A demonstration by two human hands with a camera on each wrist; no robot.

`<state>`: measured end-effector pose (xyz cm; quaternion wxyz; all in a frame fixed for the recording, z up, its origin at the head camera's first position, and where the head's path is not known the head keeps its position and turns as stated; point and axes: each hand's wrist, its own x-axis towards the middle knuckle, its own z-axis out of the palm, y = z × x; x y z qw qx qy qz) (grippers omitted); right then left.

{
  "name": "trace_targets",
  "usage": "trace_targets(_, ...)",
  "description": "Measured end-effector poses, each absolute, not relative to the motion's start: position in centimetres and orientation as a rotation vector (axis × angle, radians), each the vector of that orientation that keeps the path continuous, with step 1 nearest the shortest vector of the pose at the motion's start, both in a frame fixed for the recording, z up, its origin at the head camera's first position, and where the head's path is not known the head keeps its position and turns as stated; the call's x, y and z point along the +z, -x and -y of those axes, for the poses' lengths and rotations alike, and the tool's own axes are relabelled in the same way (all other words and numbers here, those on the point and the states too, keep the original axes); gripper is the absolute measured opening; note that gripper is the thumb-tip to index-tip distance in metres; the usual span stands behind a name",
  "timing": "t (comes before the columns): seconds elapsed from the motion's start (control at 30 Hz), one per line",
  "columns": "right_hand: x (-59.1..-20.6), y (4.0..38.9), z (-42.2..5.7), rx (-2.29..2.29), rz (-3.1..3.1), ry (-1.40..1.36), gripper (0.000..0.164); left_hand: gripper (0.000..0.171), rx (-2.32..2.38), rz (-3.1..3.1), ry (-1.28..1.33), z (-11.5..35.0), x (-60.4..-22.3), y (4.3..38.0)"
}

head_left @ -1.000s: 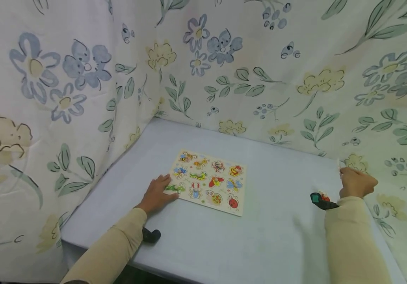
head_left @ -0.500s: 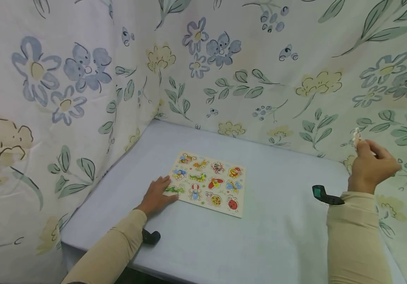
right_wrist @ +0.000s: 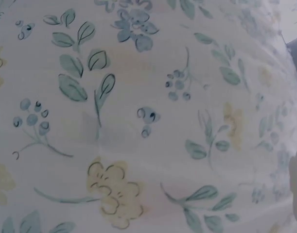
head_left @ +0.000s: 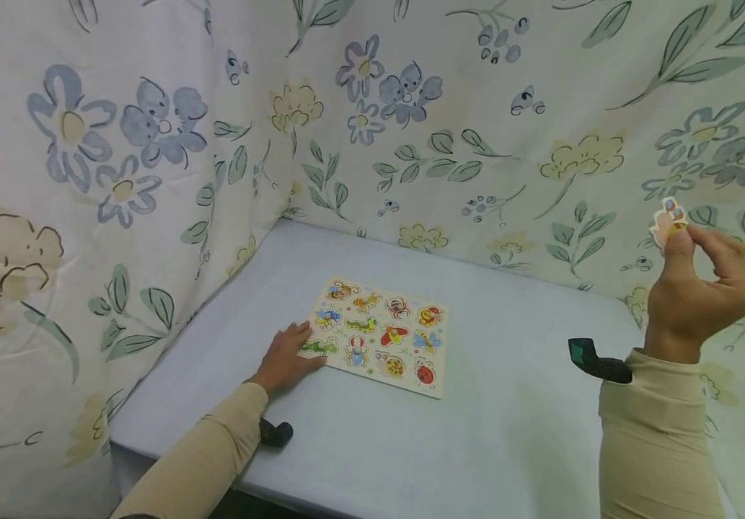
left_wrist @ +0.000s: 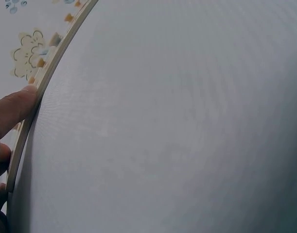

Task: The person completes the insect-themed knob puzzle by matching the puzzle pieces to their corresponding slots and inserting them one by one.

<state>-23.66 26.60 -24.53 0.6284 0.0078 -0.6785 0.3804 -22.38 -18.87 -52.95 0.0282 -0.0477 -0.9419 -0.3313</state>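
Observation:
A wooden insect puzzle board (head_left: 438, 389) lies flat on the table, its rows of colourful bugs facing up. My left hand (head_left: 284, 360) rests at its near left corner, fingers along the left side and thumb by the front edge. The left wrist view shows the board's edge (left_wrist: 51, 68) with small knobs above it and a fingertip touching it. At the right, raised well above the table, my right hand (head_left: 703, 295) pinches a small puzzle piece (head_left: 666, 225) between thumb and index finger. Its face is pale pink with blue, red and yellow parts.
A white cloth covers the table (head_left: 489, 432). Floral curtains (head_left: 411, 166) close in the back, left and right sides. Black wrist straps show at both sleeves, with one bracket (head_left: 599, 364) jutting left from the right wrist.
My right hand has risen from low at the table's right side, bringing the puzzle piece up and turning its coloured face into view. The left hand and board have stayed put.

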Motion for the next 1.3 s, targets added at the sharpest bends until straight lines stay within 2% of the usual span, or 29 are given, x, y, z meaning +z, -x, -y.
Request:
trace_targets(0.27, -22.8, 20.6, -21.6, 0.893, 1.381, -0.190, 0.014, 0.079, -1.020, 2.918, 0.136, 18.9, -53.0, 22.5)
trace_targets(0.57, -24.4, 18.9, -15.9, 0.979, 1.207, -0.400, 0.011, 0.079, -1.011, 2.927, 0.141, 18.8, -53.1, 22.4)
trace_targets(0.7, -26.3, 18.6, -13.7, 1.014, 1.227, -0.494, 0.014, 0.079, -1.032, 2.919, 0.133, 18.8, -53.1, 22.4)
trace_targets(0.93, -30.6, 18.9, -11.8, 0.969, 1.395, -0.579, 0.031, 0.079, -1.034, 2.936, 0.122, 18.7, -53.4, 22.5)
trace_targets(1.17, -34.9, 19.5, -9.8, 1.031, 1.520, -0.649, 0.010, 0.080, -1.022, 2.921, 0.142, 18.8, -53.4, 22.7)
trace_targets(1.3, -39.8, 21.7, -9.4, 1.109, 1.614, -0.668, 0.010, 0.080, -1.014, 2.932, 0.134, 18.9, -53.3, 22.8)
